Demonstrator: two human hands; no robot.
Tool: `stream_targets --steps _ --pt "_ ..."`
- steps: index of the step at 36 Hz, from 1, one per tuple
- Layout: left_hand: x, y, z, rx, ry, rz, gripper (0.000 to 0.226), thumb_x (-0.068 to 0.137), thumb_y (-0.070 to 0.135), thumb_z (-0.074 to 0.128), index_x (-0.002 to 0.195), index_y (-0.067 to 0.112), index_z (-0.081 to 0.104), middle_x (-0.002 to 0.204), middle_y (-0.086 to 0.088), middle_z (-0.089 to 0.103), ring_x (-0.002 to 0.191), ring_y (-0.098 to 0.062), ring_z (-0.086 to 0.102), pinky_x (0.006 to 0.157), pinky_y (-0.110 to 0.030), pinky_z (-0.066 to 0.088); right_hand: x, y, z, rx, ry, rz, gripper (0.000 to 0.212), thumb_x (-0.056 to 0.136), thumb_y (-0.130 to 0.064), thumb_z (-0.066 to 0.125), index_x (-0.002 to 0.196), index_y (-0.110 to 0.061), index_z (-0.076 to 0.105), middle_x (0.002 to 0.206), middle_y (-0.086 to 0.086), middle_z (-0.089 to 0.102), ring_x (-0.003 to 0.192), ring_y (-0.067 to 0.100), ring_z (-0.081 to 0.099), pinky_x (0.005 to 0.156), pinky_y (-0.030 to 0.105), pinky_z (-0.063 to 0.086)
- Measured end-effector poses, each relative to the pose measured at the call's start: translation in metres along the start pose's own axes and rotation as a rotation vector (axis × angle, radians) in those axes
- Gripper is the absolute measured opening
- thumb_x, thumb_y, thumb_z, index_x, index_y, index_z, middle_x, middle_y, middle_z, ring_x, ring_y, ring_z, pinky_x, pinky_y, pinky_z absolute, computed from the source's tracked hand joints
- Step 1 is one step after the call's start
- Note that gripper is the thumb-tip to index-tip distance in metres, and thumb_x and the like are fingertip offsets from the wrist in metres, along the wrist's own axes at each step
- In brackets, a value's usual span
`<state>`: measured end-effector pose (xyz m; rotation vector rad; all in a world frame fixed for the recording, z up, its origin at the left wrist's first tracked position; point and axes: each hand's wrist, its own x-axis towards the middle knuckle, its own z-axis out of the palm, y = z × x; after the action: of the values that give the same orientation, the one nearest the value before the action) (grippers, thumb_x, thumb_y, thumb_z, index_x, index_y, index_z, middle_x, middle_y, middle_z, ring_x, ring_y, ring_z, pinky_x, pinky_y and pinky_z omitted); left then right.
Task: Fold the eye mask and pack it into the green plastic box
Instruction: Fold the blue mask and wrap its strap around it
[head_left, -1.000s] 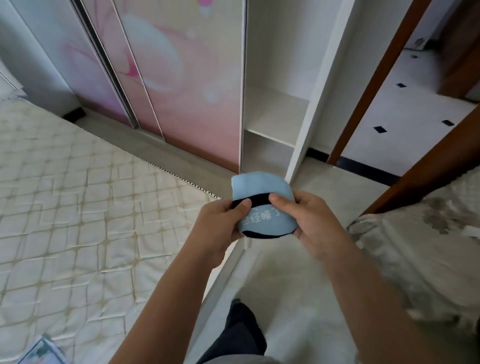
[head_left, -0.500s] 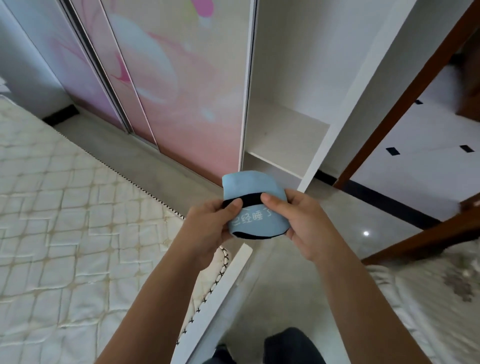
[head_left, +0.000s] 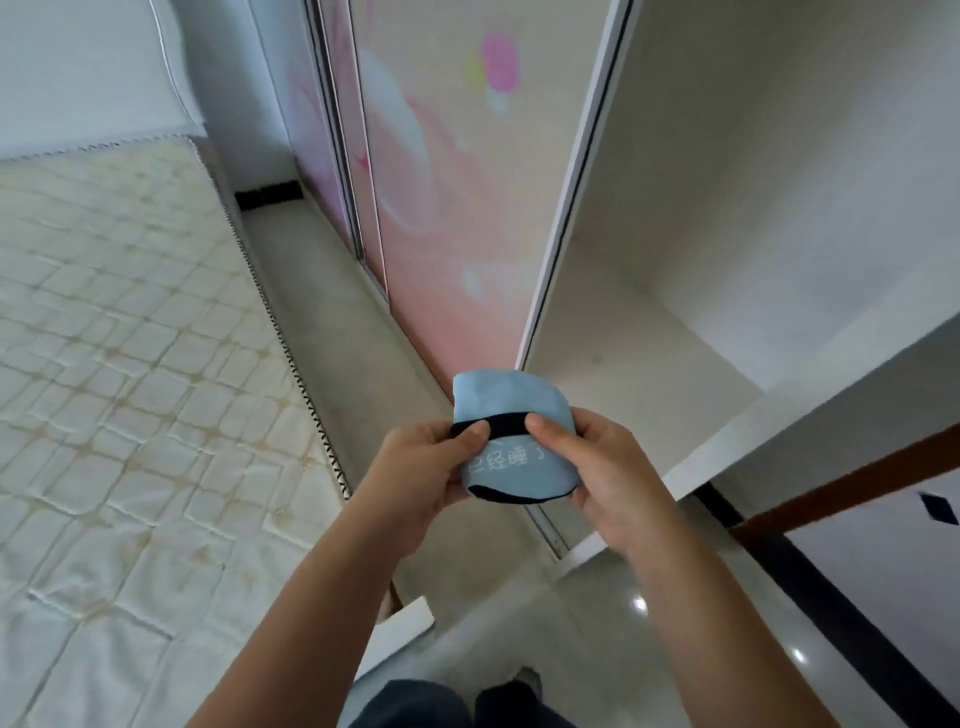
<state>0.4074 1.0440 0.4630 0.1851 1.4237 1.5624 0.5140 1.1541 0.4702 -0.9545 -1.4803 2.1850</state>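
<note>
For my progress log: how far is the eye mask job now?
Done: the eye mask looks folded over, its black strap across the front. In hand: the left hand and right hand pinch it at the strap, in the air. Left: packing it; the green box is not in view.

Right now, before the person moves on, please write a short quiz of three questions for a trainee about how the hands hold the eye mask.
1. True or false: the eye mask lies flat on the mattress.
2. Whose thumb presses on the black strap? A) the left hand only; B) the right hand only; C) both.
3. In a few words: what colour is the fabric of the eye mask?

Key: 1 false, it is held up in the air by both hands; 2 C; 3 light blue.
</note>
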Motion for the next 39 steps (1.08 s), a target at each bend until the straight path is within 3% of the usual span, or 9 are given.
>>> stream_targets --steps 8,11,21,28,32,36,39 --pt "0.040 0.019 0.027 -0.035 0.100 0.069 0.019 0.090 0.010 0.054 0.101 -0.003 0.064 0.086 -0.013 0.070 0.067 -0.014 0.069 0.058 -0.022 0.057 0.051 -0.030 -0.023 -0.023 -0.079 0.004 0.008 0.081 -0.012 0.065 0.088 -0.011 0.067 0.074 0.001 0.072 0.063 0.009 0.069 0.053 0.019 0.054" --pt "0.052 0.025 0.022 -0.080 0.137 0.082 0.016 0.090 0.010 0.054 0.096 -0.001 0.065 0.077 -0.007 0.072 0.062 -0.011 0.069 0.053 -0.020 0.054 0.074 -0.035 -0.018 -0.048 -0.117 0.010 0.005 0.080 -0.012 0.065 0.085 -0.012 0.067 0.071 0.001 0.072 0.062 0.009 0.069 0.053 0.019 0.054" --pt "0.128 0.079 -0.016 -0.151 0.223 0.133 0.016 0.091 0.009 0.053 0.093 -0.002 0.065 0.076 -0.008 0.072 0.064 -0.012 0.069 0.056 -0.021 0.056 0.183 -0.055 0.026 -0.162 -0.175 -0.018 0.002 0.080 -0.017 0.067 0.082 -0.017 0.068 0.071 -0.003 0.072 0.065 0.010 0.068 0.056 0.021 0.053" --pt "0.199 0.155 -0.084 -0.131 0.338 0.234 0.014 0.090 0.010 0.054 0.086 0.005 0.067 0.071 -0.002 0.074 0.064 -0.011 0.070 0.053 -0.019 0.055 0.292 -0.089 0.107 -0.192 -0.297 -0.006 0.004 0.080 -0.016 0.067 0.084 -0.017 0.068 0.073 -0.002 0.072 0.066 0.011 0.068 0.057 0.023 0.053" --pt "0.227 0.197 -0.133 -0.089 0.416 0.280 0.015 0.091 0.011 0.054 0.092 0.003 0.067 0.081 -0.009 0.074 0.071 -0.017 0.070 0.056 -0.022 0.056 0.342 -0.104 0.165 -0.197 -0.361 0.005 0.006 0.081 -0.014 0.066 0.086 -0.015 0.067 0.077 0.002 0.070 0.067 0.013 0.067 0.062 0.026 0.055" --pt "0.251 0.234 -0.176 -0.109 0.459 0.329 0.015 0.091 0.010 0.054 0.083 0.007 0.068 0.069 -0.002 0.074 0.063 -0.011 0.070 0.053 -0.020 0.054 0.387 -0.115 0.216 -0.196 -0.425 0.018 0.011 0.081 -0.014 0.066 0.093 -0.013 0.065 0.082 0.003 0.070 0.071 0.013 0.066 0.063 0.025 0.055" --pt "0.265 0.253 -0.202 -0.150 0.496 0.326 0.014 0.090 0.011 0.055 0.085 0.006 0.067 0.071 -0.003 0.074 0.066 -0.013 0.071 0.055 -0.021 0.055 0.415 -0.121 0.248 -0.210 -0.460 0.029 0.012 0.081 -0.013 0.066 0.093 -0.013 0.065 0.083 0.004 0.070 0.071 0.014 0.066 0.063 0.024 0.054"
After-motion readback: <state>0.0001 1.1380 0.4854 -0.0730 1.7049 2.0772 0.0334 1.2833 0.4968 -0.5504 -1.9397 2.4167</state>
